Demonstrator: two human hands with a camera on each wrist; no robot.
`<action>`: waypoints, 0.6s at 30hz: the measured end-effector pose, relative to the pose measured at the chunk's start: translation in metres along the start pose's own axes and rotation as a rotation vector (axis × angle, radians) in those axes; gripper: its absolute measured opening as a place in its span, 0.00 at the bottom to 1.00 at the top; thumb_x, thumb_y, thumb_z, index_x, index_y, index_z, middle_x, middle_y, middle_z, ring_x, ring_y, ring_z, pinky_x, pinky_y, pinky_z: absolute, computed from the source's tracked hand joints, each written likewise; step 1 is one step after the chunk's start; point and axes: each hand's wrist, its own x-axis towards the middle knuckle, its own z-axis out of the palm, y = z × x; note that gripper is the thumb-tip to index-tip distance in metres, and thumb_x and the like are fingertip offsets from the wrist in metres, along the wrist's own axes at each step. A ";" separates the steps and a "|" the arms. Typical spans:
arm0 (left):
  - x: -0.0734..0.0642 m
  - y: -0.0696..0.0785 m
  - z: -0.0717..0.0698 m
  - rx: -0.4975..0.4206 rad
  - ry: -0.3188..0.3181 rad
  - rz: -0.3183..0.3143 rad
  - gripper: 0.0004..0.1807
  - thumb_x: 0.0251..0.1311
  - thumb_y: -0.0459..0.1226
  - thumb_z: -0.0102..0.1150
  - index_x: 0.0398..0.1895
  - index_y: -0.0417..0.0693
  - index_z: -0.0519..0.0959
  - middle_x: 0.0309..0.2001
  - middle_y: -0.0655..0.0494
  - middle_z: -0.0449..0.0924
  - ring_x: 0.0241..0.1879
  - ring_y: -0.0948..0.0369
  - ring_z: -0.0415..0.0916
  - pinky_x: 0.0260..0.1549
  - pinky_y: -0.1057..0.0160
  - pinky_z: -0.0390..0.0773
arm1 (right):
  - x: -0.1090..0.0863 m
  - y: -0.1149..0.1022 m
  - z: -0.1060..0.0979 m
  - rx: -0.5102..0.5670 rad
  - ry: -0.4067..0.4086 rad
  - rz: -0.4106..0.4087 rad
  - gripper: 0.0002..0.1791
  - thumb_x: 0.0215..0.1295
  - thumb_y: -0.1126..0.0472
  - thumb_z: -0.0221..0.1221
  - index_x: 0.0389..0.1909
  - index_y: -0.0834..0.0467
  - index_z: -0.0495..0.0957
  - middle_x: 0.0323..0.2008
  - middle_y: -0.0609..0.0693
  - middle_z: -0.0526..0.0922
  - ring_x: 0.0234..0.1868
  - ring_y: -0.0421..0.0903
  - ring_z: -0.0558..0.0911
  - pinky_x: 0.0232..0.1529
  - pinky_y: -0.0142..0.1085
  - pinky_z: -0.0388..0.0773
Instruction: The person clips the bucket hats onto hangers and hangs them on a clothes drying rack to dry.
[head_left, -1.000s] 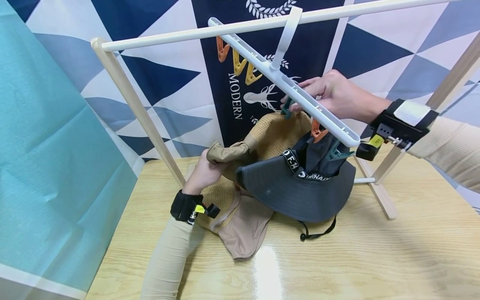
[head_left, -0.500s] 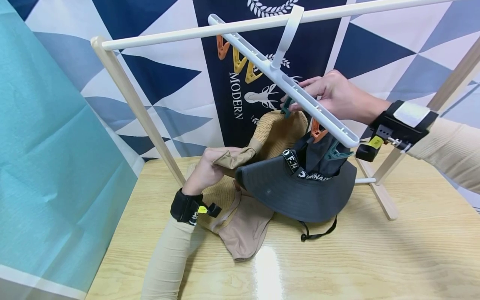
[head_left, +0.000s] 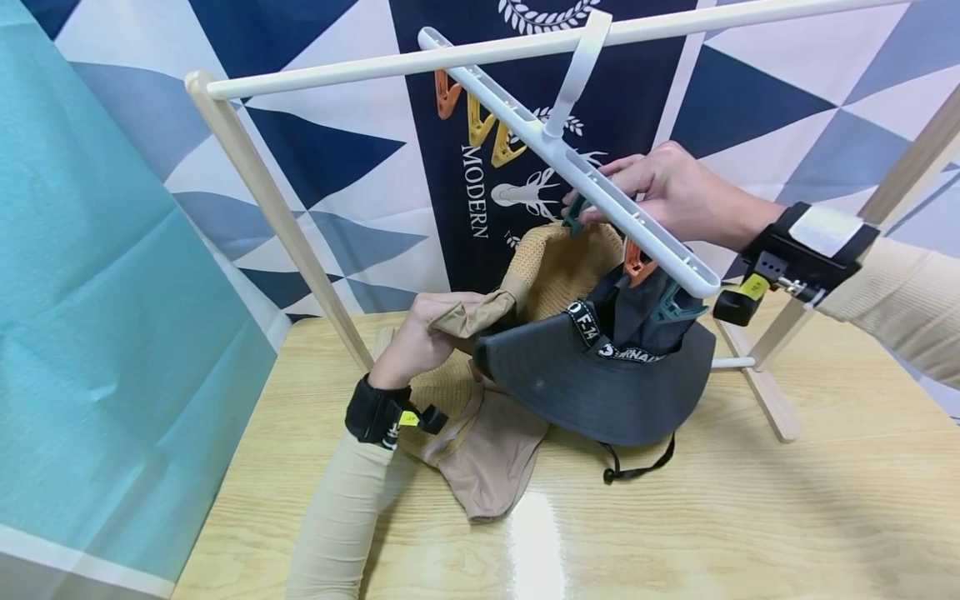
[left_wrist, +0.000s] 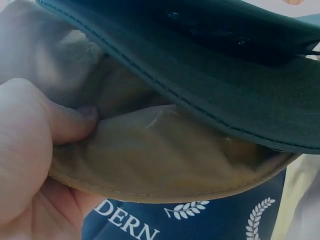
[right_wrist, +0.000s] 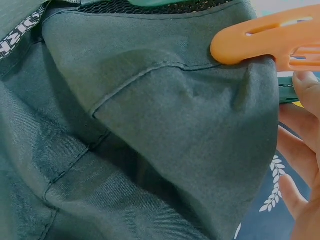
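Observation:
A tan hat with a knitted crown [head_left: 566,271] and a smooth khaki brim [head_left: 472,315] is held up beneath the white clip hanger [head_left: 551,146]. My left hand [head_left: 420,337] pinches that brim; in the left wrist view the thumb lies on the brim's khaki fabric [left_wrist: 165,155]. My right hand [head_left: 671,192], partly behind the hanger bar, pinches a dark green clip [head_left: 573,215] at the crown's upper edge. A dark grey bucket hat [head_left: 600,387] hangs in front from an orange clip [head_left: 637,265] and another green clip [head_left: 678,308], hiding part of the tan hat.
Under the left hand, beige fabric and knit [head_left: 491,467] lie on the wooden table [head_left: 675,533]. The hanger hooks over the white rail [head_left: 322,79] of a wooden stand. An orange clip [head_left: 447,93] and two yellow clips [head_left: 504,146] hang toward its far end.
My left hand has shifted slightly right and up, so its fingers go further behind the khaki brim. My right hand stays at the green clip.

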 end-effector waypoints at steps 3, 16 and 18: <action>0.001 0.001 0.001 -0.023 0.000 0.010 0.20 0.67 0.13 0.48 0.53 0.22 0.88 0.53 0.26 0.91 0.57 0.57 0.92 0.64 0.64 0.88 | 0.000 0.001 0.000 -0.011 0.006 -0.018 0.13 0.65 0.64 0.81 0.49 0.55 0.97 0.43 0.56 0.98 0.67 0.25 0.84 0.35 0.25 0.76; 0.002 0.004 0.002 -0.013 -0.007 0.027 0.21 0.68 0.13 0.45 0.52 0.22 0.88 0.52 0.26 0.91 0.55 0.58 0.91 0.62 0.66 0.88 | 0.001 -0.002 -0.002 0.039 -0.027 -0.058 0.08 0.69 0.67 0.77 0.46 0.54 0.97 0.43 0.42 0.98 0.62 0.16 0.82 0.46 0.17 0.79; 0.003 0.003 0.002 -0.010 0.000 0.030 0.21 0.68 0.13 0.46 0.52 0.22 0.88 0.51 0.26 0.91 0.55 0.58 0.91 0.62 0.66 0.88 | 0.001 -0.002 -0.003 0.040 -0.024 -0.048 0.09 0.68 0.67 0.77 0.47 0.54 0.97 0.47 0.49 0.98 0.61 0.16 0.82 0.39 0.19 0.76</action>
